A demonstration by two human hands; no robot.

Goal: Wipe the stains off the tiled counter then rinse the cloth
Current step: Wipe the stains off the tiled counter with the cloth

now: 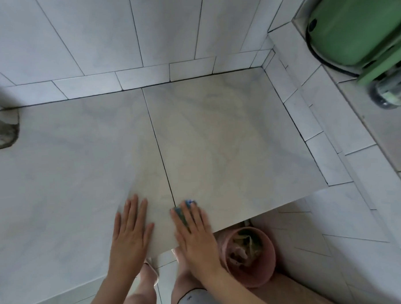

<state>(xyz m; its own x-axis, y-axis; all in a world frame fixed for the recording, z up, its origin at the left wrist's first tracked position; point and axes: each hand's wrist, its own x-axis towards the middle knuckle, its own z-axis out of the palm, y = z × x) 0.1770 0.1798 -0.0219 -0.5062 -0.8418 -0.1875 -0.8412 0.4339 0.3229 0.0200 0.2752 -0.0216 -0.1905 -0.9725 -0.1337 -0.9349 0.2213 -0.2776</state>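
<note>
Pale tiled counter (217, 139), white tiled walls (97, 30), left hand (132, 233) flat, right hand (195, 234) flat on blue cloth (188, 202)

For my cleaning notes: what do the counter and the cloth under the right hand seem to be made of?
The counter looks like ceramic or stone tile, smooth with slight sheen: pale veined slabs, dark grout lines. The cloth seems blue-green fabric, though the right hand hides most.
</note>
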